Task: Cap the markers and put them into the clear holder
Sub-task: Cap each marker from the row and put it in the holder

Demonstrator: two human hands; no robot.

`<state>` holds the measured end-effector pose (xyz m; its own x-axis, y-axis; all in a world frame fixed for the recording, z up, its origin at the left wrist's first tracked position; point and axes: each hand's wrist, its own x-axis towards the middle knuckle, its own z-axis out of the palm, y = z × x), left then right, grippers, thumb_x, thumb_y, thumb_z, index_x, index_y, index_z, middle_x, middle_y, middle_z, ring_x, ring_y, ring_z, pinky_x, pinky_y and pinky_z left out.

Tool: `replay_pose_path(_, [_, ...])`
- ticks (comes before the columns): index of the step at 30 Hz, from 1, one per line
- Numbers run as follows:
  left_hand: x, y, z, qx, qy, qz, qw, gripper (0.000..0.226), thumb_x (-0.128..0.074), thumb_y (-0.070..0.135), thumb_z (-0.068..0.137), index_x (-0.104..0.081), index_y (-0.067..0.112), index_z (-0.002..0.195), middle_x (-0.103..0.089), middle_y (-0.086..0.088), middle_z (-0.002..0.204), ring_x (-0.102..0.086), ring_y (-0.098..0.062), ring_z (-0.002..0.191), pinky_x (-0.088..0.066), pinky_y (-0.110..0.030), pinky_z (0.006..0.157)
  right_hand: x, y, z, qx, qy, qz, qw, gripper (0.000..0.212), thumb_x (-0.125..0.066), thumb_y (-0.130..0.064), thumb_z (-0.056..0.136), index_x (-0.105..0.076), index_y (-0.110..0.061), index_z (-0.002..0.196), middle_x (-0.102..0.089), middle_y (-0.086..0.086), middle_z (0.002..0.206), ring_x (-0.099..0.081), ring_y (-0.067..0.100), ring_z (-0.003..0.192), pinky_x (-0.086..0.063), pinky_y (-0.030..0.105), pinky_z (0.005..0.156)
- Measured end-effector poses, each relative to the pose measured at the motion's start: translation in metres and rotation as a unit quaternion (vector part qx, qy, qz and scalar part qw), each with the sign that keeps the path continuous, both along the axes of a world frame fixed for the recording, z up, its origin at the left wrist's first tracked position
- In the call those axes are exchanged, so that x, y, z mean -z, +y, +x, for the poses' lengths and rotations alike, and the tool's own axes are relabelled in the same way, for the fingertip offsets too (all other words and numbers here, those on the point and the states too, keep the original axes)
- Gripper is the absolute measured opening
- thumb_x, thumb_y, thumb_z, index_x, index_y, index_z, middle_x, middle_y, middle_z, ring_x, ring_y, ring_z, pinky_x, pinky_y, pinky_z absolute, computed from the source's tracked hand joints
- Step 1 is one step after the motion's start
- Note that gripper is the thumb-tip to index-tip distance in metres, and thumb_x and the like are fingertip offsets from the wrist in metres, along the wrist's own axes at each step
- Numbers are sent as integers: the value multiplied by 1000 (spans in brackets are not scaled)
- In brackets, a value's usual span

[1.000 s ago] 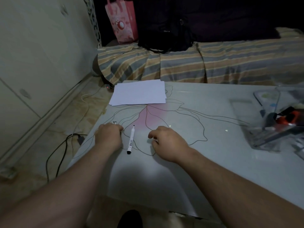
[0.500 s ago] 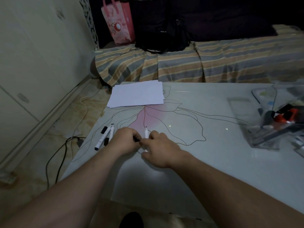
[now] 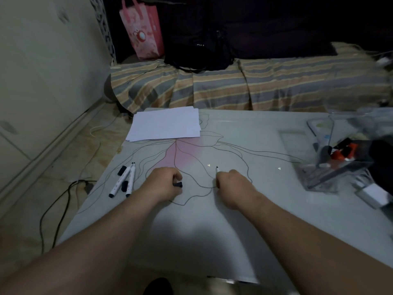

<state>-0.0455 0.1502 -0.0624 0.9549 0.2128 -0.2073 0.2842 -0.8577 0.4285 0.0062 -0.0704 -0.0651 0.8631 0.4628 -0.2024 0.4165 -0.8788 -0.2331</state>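
left hand (image 3: 164,181): my fingers grip small black marker cap (image 3: 178,184)
right hand (image 3: 230,182): I grip uncapped white marker (image 3: 217,170), tip up

Three markers (image 3: 120,181), three caps (image 3: 121,170).

marker (image 3: 217,170) mostly hidden in fist, holder (image 3: 331,167) blurred

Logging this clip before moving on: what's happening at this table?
A person is capping markers. The left hand pinches a small black cap; the right hand grips an uncapped white marker, tip up. Two more white markers and loose caps lie to the left. The clear plastic holder sits far right.
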Motion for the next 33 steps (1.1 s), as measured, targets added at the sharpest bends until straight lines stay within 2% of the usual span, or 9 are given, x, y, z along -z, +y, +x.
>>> replay_pose_path(3, [3,-10,3,3,-10,-13,1000,23,-82,25,77,-75,28,99,-72,8,99,-67,-13,93,-51,-21,81,-10,-26,2,30,32,19,999,36,-45,-6,90,-45,-13,124,-58,19,115,-59,37,101,-44,36,79])
replay_pose_path(6, [2,-28,6,-8,-41,-76,996,24,-83,21,75,-73,29,95,-69,12,90,-62,-2,77,-42,-11,65,-19,-47,4,65,35,108,991,29,-47,-6,89,-39,-12,117,-61,19,103,-53,35,88,-45,40,75])
replay_pose_path(8, [-1,-40,10,-12,-79,-115,990,22,-81,16,73,-70,28,87,-68,11,77,-61,-2,67,-43,-12,61,-25,-59,4,77,26,159,984,30,-48,-8,90,-39,-14,118,-63,16,99,-54,35,87,-47,41,76])
replay_pose_path(12, [-8,-57,19,-11,-130,-221,966,22,-82,7,75,-70,24,84,-65,3,67,-60,-7,66,-50,-21,73,-42,-80,5,70,-9,209,975,24,-46,-20,97,-47,-25,120,-66,5,92,-56,29,86,-45,39,74])
replay_pose_path(15, [-10,-65,24,-4,-149,-271,951,27,-83,6,75,-72,28,85,-72,-14,78,-64,-10,72,-54,-29,84,-51,-93,3,55,-30,213,975,20,-49,-46,100,-61,-33,109,-67,-8,84,-58,16,82,-47,34,73])
replay_pose_path(21, [-13,-83,26,-2,-149,-254,956,24,-84,16,74,-71,33,85,-63,10,68,-56,-7,65,-52,-29,76,-53,-105,4,13,-92,178,980,22,-53,-54,94,-67,-41,104,-64,-10,83,-57,10,81,-53,36,74])
replay_pose_path(26, [-24,-99,25,25,-168,-231,958,23,-82,20,79,-76,36,96,-72,13,81,-59,-7,74,-51,-27,77,-54,-106,6,14,-151,160,975,16,-55,-53,93,-66,-42,99,-53,-10,75,-53,14,80,-52,37,70])
replay_pose_path(29, [-28,-105,23,38,-166,-227,959,22,-80,22,82,-77,34,100,-73,13,84,-58,-3,73,-48,-20,74,-55,-105,7,14,-161,149,975,17,-55,-53,94,-65,-40,99,-52,-9,76,-54,15,81,-50,35,67])
replay_pose_path(33, [-32,-109,20,45,-168,-230,958,24,-78,24,86,-77,35,107,-68,32,79,-59,7,73,-41,-5,69,-52,-100,8,3,-170,134,976,20,-55,-56,94,-66,-41,101,-50,-10,76,-54,15,83,-52,36,67])
